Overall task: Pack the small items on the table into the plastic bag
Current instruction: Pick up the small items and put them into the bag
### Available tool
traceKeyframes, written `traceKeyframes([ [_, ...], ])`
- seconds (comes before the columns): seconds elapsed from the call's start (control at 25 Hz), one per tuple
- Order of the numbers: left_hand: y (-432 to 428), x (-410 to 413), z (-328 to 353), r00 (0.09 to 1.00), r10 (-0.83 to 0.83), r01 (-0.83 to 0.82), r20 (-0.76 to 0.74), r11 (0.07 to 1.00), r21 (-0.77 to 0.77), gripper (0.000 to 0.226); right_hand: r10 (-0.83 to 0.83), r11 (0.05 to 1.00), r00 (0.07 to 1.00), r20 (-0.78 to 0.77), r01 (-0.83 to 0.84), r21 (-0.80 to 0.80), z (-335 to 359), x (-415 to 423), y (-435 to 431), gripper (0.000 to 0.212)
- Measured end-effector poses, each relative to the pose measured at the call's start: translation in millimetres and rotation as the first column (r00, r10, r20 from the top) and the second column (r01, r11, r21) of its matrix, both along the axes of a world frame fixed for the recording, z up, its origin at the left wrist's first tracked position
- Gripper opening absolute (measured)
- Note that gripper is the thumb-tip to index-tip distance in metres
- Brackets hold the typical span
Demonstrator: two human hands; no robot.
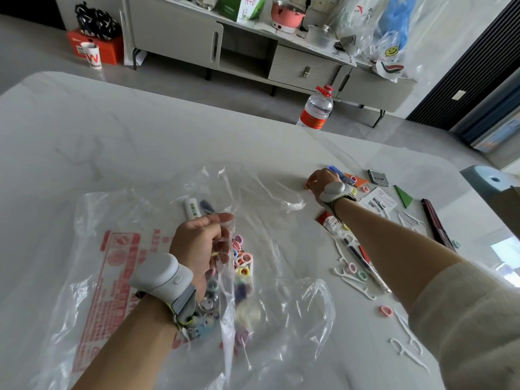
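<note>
The left hand (202, 249) has its fingers curled into the film of the plastic bag (112, 263), bunching a fold near the mouth and holding it up off the desk (140, 136). The right hand (320, 181) is stretched out just past the bag's far right edge, back to the camera and fingers bent down over a small pink item (306, 186). Whether it has that piece pinched or only touches it cannot be told.

Inside the bag, beside the left hand, lie a heap of coloured hair ties (242, 257) and a white tube (192, 209). The unpacked things are all to the right of the bag: a red sachet (327, 220) and a pen (357, 254) near it, a loose pink hair tie (385, 311) and white floss picks (408, 344) further right, and a leaflet (378, 202) and a green triangle (403, 196) well away.

The bag looks thin, limp and slippery, so it will likely collapse unless its mouth is held open by the rim. The ties are light and soft and should take a fingertip pinch anywhere on the ring. The picks are thin and lie flat, so they are probably best nipped at the broad head or slid to the bag. The leaflet will bend; lifting it by an edge seems safest.
</note>
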State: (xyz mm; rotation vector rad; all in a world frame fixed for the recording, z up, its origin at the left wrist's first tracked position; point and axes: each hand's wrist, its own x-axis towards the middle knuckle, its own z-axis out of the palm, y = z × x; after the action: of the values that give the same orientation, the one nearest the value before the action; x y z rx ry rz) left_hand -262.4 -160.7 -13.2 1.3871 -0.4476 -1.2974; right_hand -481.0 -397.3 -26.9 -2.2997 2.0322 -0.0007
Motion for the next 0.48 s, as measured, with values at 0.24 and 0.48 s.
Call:
traceKeyframes([
  [0.24,1,-1,2,0.999,-0.003,0.003,0.043,1.000,-0.003,0.038,0.081,0.997,0.996,-0.024,-0.081,0.020,-3,5,16,0.014],
  [0.48,5,-7,11,1.000,0.011,-0.011,0.007,1.000,0.010,0.039,-0.164,0.986,0.782,0.601,0.148,0.077,8,-16,78,0.009],
])
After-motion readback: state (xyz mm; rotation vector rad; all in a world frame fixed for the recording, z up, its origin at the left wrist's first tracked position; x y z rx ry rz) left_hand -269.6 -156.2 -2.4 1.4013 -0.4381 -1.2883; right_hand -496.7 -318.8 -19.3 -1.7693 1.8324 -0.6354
